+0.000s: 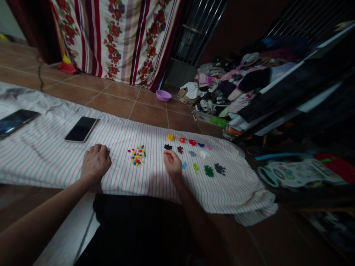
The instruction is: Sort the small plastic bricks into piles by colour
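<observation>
While the left hand (96, 161) rests palm down on a striped cloth (119, 173), its fingers bent under, the right hand (173, 164) is pinched closed at thumb and fingertips on a small orange piece (165, 152). Whether the left holds anything cannot be told.

Between the hands: one mixed pile (138, 156) of small pieces, red, yellow, green, white and others, loosely spread.

Around and beyond the right hand, single-colour clusters in three rows. Far row: yellow (170, 137), orange (182, 140), red (192, 142), purple (201, 145), pink (208, 147). Middle row: black (168, 147), just beyond the fingertips; brown (180, 150); grey (192, 153); white (204, 154). Near row: light blue (184, 165), beside the hand; light green (195, 169); dark green (209, 171); slate (220, 169).

Also on the cloth: a dark-screened phone (81, 129), near and beyond the left hand; a second device (16, 122), farther left, cut by the frame edge.

On the tiled floor (116, 99): one purple basin (163, 96), well apart from the hands. Behind: a floral curtain (113, 40); right, heaped clothes (233, 79).
</observation>
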`<state>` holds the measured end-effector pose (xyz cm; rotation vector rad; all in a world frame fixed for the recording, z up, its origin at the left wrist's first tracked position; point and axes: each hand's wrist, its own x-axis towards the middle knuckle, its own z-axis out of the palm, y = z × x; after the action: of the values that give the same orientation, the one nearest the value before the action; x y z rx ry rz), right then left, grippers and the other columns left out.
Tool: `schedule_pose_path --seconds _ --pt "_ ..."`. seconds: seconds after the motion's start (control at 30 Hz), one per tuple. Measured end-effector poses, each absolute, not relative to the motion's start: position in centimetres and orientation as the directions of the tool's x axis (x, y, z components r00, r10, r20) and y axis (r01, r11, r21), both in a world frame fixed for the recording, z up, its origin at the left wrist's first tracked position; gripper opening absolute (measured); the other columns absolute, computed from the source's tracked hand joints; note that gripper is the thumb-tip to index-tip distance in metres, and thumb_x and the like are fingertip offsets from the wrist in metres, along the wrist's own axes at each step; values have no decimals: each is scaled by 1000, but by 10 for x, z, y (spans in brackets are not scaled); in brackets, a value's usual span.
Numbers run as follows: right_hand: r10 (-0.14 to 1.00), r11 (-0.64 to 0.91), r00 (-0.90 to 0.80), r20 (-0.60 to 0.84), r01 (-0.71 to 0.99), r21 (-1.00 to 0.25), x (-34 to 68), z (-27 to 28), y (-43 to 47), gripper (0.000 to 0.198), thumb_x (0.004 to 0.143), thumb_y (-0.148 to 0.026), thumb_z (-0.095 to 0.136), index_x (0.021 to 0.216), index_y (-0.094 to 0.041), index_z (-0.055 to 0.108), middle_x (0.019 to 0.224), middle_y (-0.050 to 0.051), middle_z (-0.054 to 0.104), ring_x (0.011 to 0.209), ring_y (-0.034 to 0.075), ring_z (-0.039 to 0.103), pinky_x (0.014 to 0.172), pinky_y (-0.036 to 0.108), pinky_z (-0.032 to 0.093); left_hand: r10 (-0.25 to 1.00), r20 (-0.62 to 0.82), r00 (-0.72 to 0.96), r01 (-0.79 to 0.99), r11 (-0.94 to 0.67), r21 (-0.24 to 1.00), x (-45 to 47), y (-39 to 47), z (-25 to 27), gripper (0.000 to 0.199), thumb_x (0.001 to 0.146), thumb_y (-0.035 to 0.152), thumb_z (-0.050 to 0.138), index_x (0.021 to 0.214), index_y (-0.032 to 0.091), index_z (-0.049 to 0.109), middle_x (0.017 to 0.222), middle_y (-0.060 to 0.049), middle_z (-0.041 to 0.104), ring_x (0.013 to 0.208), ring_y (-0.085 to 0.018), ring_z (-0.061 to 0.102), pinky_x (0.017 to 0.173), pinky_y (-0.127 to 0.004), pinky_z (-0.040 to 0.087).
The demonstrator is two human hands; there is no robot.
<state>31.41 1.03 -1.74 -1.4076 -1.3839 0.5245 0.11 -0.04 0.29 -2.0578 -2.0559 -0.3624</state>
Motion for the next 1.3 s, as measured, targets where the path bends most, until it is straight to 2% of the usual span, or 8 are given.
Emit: schedule_pose_path --seconds 0.2,0.33,0.43,0.53,0.9,1.3 --pt "835 131 335 435 647 -751 365 -1 45 25 79 -33 53 90 -19 71 86 7 72 75 18 64 74 32 53 955 298 -15 998 -5 66 1 1 2 24 88 26 38 99 17 58 105 -15 62 97 -29 58 81 -41 41" --pt "798 -36 442 409 713 -700 400 11 73 25 76 -27 55 95 -18 67 89 8 73 75 19 65 75 32 52 961 276 -27 995 -2 104 0 2 1 24 88 26 39 100 17 58 105 -15 62 99 -30 58 81 -42 42" --pt "781 -178 498 378 757 -629 419 17 90 18 76 -24 56 89 -17 66 86 9 72 76 20 65 75 32 49 961 277 -27 994 -4 112 0 3 0 24 88 26 39 100 17 58 106 -15 62 99 -30 58 82 -43 42" --pt "810 -250 485 331 795 -553 431 19 104 12 76 -21 56 82 -18 65 81 8 71 77 21 65 76 32 48 958 284 -25 994 -6 109 0 3 0 24 89 26 38 100 17 58 105 -15 62 98 -30 57 81 -43 42" --pt "836 -262 450 314 830 -492 433 10 134 14 76 -17 56 80 -19 69 79 7 71 75 21 64 78 35 47 959 280 -28 995 -1 101 2 3 1 22 88 25 39 98 17 57 105 -15 61 99 -30 56 81 -43 41" --pt "836 -195 425 346 822 -536 438 2 128 21 76 -24 51 79 -19 71 80 8 72 78 23 64 80 34 48 965 261 -28 994 0 105 3 1 6 26 89 24 37 102 15 58 106 -15 61 101 -29 56 81 -42 40"
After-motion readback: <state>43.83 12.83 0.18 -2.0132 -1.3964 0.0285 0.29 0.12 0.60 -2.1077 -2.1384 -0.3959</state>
